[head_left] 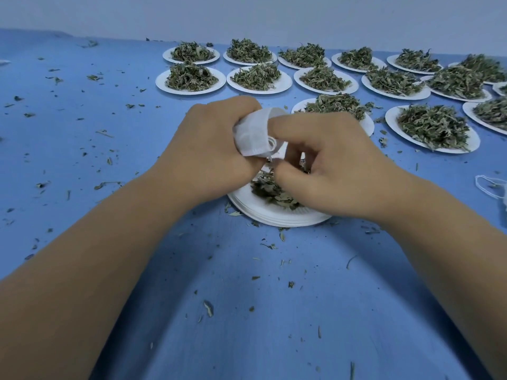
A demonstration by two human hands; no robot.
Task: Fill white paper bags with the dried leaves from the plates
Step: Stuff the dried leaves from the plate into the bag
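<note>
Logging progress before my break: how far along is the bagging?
Done: the near plate stack holds only a few dried leaves. In hand: the left hand grips a white bag, with the right hand at its mouth. Left: over a dozen heaped plates behind.

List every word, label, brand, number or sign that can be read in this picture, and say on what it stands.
There is no readable text in this picture.
The white paper bag held in the left hand is plain.
The paper plates, the blue table cover and the wall carry no print or sign.
</note>
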